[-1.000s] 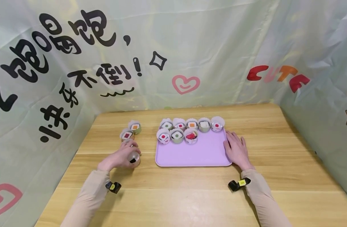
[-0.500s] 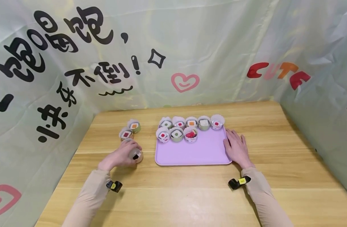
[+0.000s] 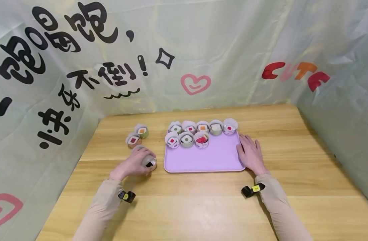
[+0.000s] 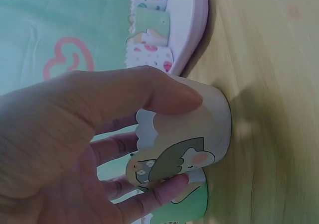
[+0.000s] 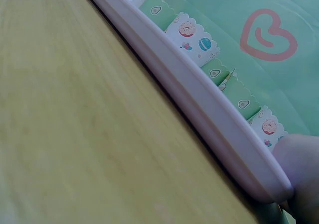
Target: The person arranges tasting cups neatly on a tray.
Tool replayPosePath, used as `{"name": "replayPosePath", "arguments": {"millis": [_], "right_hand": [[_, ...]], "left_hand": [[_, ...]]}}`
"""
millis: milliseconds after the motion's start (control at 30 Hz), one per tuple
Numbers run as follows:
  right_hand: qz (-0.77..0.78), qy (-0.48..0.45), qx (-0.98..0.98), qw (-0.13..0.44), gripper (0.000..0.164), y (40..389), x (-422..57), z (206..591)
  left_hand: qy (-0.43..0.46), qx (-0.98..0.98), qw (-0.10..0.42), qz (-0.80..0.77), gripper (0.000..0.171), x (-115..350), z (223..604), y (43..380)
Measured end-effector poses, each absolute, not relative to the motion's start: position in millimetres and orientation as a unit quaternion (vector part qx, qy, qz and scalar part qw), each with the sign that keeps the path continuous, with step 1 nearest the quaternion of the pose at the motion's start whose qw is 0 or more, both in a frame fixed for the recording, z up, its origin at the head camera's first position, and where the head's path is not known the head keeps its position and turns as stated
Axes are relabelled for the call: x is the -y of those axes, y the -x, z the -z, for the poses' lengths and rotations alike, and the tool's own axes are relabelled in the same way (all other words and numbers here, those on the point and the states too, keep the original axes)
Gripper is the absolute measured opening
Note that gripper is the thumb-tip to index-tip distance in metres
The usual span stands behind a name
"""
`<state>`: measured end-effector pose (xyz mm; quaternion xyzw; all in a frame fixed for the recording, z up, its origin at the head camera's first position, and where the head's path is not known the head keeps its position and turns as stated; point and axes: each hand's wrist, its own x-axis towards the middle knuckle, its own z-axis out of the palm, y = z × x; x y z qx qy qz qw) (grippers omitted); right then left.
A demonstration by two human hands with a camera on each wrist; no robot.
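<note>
The left hand [image 3: 133,164] has its thumb and fingers curled round a scalloped paper baking cup [image 4: 212,127], near but apart from the left edge of the lilac tray [image 3: 202,164]. A light, level pinch should spare the thin wall. The right hand [image 3: 251,156], fingers extended, rests at the tray's right edge, likely enough to steady it.

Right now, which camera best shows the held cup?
Left wrist: it shows the cup large, print included. The head view shows it small, partly hidden by the left hand; the right wrist view lacks it.
</note>
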<state>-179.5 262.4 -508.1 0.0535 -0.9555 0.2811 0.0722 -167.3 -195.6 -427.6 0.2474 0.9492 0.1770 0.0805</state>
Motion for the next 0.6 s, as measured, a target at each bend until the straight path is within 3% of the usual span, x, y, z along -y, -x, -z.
{"name": "replayPosePath", "arguments": {"millis": [233,600], "right_hand": [[-0.278,-0.050,0.956,0.075,0.051,181,-261,511],[-0.284,-0.051,0.954,0.080,0.052,182,-261,509]], "left_hand": [[-0.256,-0.947,0.084,-0.174,0.044,186,428,168],[-0.270,-0.946,0.026,-0.178,0.047,171,420,169]]}}
